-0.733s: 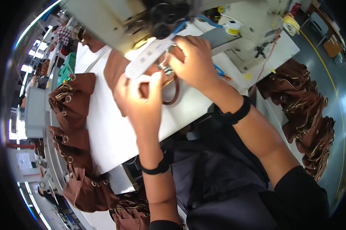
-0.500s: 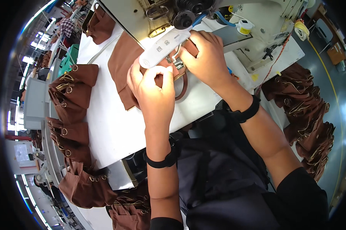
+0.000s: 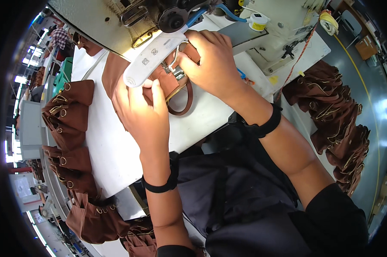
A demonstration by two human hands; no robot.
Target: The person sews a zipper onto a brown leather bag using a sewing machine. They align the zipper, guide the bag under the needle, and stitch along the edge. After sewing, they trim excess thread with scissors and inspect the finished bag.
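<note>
A brown bag lies on the white work surface under the head of a sewing machine. My left hand is closed on the bag's near left part, thumb and forefinger close together; some fingertips are hidden behind a white bar-shaped lamp. On the far right of the stitching spot, my right hand grips a raised brown piece of the bag between thumb and fingers. The metal presser foot sits between both hands. Beside it run a gold-toothed zipper and a looped brown handle.
Several brown bags with metal rings line the left edge of the white table. A heap of brown pieces hangs at the right. A red-and-white cord slants down beside the machine. A person in a checked shirt is far left.
The view has shifted, so the machine and hands appear further left. My left hand's thumb and forefinger ring has loosened into straighter fingers. My right hand keeps its grip near the presser foot.
</note>
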